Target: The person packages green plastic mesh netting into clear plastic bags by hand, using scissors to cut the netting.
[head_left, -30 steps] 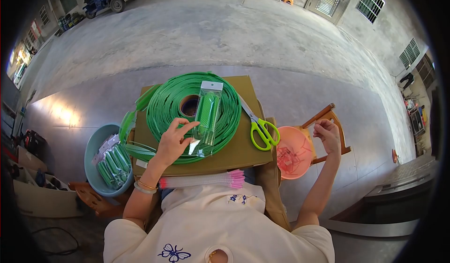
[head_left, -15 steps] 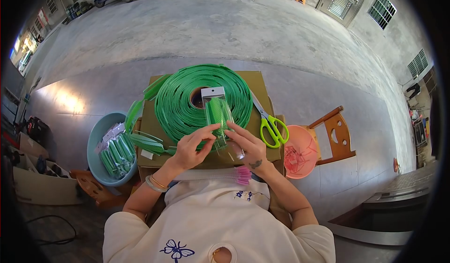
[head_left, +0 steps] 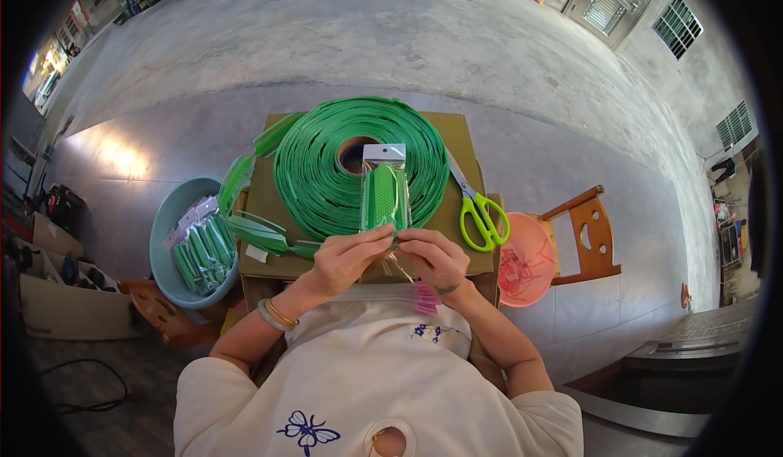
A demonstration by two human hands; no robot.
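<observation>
A clear plastic packet (head_left: 384, 189) with a white header and folded green dotted ribbon inside stands upright over a big coil of green ribbon (head_left: 326, 173). My left hand (head_left: 343, 259) and my right hand (head_left: 433, 259) both pinch the packet's lower end, fingertips close together. A thin wire tie seems to sit between my right fingers. The coil lies on a cardboard box (head_left: 444, 218) in front of me.
Green-handled scissors (head_left: 480, 210) lie on the box's right side. A pink bowl (head_left: 527, 260) with thin ties stands to the right, beside a wooden chair (head_left: 586, 234). A blue basin (head_left: 170, 247) of filled packets sits left. Pink-tipped clear bags (head_left: 391, 293) lie on my lap.
My right hand came in from over the pink bowl to the packet. The packet was lifted off the coil, and both hands now pinch its lower end.
</observation>
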